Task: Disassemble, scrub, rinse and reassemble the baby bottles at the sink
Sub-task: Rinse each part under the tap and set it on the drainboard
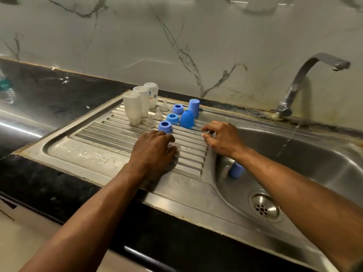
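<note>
Three clear bottle bodies (137, 105) stand upside down at the back left of the ribbed drainboard (110, 132). Beside them sit three clear teats (158, 114), three blue collar rings (172, 118) and two blue caps (187, 119). A third blue cap (236, 169) lies in the sink basin (324, 165), partly hidden under my right forearm. My left hand (153, 151) rests on the drainboard ribs just in front of the nearest ring (165, 127), fingers loosely curled, holding nothing. My right hand (222, 138) hovers at the drainboard's right edge, fingers curled, with nothing seen in it.
A metal tap (306, 79) stands at the back right, and a thin stream of water (284, 144) falls into the basin. The drain (264, 208) is near the front. A plastic water bottle (5, 89) lies on the black counter at the far left. A marble wall is behind.
</note>
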